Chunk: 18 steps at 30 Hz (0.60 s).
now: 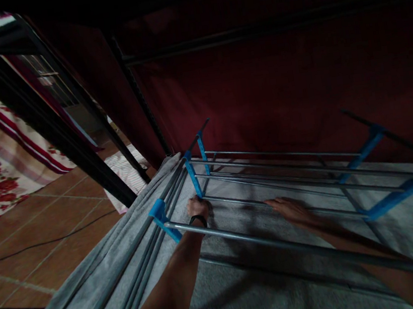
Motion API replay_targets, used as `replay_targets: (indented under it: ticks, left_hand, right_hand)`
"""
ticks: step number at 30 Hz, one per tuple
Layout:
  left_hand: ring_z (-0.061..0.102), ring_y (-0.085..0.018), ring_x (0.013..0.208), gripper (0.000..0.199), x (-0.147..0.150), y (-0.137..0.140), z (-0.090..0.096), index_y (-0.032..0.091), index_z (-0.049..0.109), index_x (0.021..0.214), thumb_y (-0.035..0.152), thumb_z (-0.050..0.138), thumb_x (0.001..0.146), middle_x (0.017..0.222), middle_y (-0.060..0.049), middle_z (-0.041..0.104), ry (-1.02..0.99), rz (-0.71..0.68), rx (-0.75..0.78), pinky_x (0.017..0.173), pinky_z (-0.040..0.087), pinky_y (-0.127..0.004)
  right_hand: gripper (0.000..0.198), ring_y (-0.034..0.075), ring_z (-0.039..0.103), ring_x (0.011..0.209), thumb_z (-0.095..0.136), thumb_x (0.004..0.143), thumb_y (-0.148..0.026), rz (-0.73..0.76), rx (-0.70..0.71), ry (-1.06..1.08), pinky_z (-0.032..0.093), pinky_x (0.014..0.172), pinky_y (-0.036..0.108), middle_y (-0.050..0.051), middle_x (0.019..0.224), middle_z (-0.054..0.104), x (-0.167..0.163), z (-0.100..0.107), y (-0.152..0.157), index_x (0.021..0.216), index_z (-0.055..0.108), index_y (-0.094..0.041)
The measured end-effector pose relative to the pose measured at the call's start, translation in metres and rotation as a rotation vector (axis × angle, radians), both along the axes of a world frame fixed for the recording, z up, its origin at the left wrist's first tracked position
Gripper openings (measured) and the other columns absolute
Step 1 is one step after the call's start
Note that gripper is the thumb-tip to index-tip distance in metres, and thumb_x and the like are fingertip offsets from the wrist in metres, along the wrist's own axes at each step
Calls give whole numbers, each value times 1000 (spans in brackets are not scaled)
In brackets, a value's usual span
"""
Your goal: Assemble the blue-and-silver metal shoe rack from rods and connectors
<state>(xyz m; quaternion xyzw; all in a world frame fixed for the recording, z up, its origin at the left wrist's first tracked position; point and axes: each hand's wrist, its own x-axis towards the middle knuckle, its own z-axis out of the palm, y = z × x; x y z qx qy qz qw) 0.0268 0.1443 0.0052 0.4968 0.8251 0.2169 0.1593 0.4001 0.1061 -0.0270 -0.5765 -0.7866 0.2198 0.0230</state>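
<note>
A rack of grey metal tubes joined by blue plastic brackets stands in front of me. My left hand (197,207), with a dark band at the wrist, is closed at the lower end of a blue bracket (193,177), where a metal tube (235,200) meets it. Further right along that same tube, my right hand (285,208) has its fingers bent over it. A thicker tube (240,235) crosses in front of both forearms, starting at the near-left blue bracket (159,214). Two more blue brackets (362,152) hold the tubes at the right.
Several loose tubes (146,271) lie on the grey blanket (218,305) to the left. A black bed post (54,129) rises at the left edge, and a dark red curtain (258,87) hangs behind. A cable (50,242) runs across the tiled floor (58,214).
</note>
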Motion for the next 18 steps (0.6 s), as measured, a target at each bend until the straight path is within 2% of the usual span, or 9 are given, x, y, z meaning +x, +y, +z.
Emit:
replay_targets:
  ticks: [8, 18]
  left_hand:
    - [66, -36, 120, 31, 5, -3, 2, 17, 72, 118, 30, 51, 99, 127, -21, 68, 11, 10, -23, 92, 55, -45]
    - [64, -36, 124, 33, 4, -3, 0, 16, 71, 120, 31, 51, 99, 129, -20, 68, -12, -6, -23, 96, 53, -44]
  right_hand:
    - [54, 26, 61, 136, 36, 105, -29, 67, 55, 40, 44, 118, 41, 8, 150, 64, 0, 6, 2, 154, 60, -28]
    - [53, 27, 62, 134, 40, 104, -28, 56, 72, 91, 45, 118, 43, 8, 147, 66, 0, 1, 3, 151, 62, -27]
